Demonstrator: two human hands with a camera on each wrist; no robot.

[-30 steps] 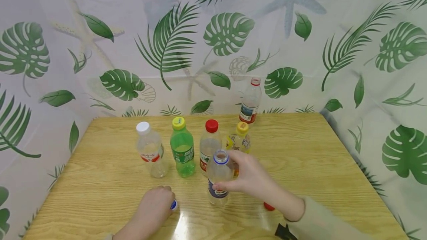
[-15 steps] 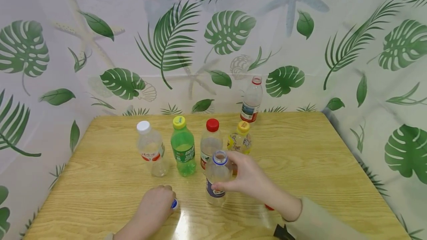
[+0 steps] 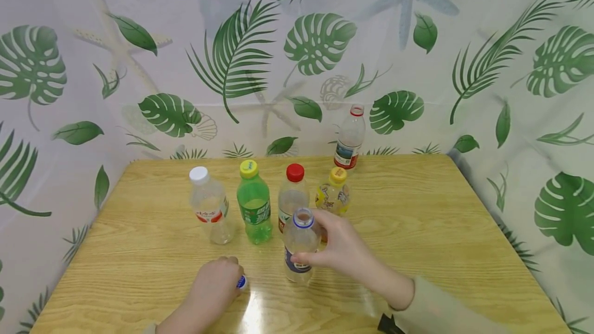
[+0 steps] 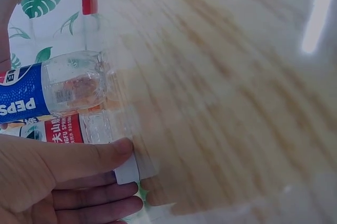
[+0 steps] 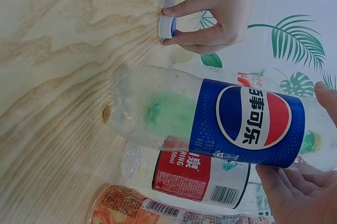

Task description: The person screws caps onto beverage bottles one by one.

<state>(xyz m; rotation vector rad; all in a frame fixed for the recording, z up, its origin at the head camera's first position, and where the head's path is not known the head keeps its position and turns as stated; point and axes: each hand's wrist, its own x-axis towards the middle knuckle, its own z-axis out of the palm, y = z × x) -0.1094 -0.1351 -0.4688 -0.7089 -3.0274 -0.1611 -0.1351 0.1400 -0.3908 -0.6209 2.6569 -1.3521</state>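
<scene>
My right hand (image 3: pixel 339 244) grips a clear Pepsi bottle (image 3: pixel 300 241) around its upper part. The bottle is upright and capless, with a blue ring at its neck; its blue label (image 5: pixel 247 121) faces the right wrist view. Left of it, my left hand (image 3: pixel 215 280) pinches a white bottle cap (image 5: pixel 166 27) with a blue top between thumb and fingers, low at the table. In the left wrist view the cap (image 4: pixel 127 171) sits under the thumb tip.
Behind the hands stand a white-capped clear bottle (image 3: pixel 211 210), a green bottle (image 3: pixel 254 210), a red-capped bottle (image 3: pixel 293 195) and a yellow-capped bottle (image 3: pixel 333 195). An uncapped red-necked bottle (image 3: pixel 349 138) stands at the back edge of the wooden table (image 3: pixel 417 210). A patterned cloth surrounds it.
My right hand has shifted slightly left with the Pepsi bottle. A red cap on the table is now hidden by my right forearm. The left hand keeps its hold on the cap.
</scene>
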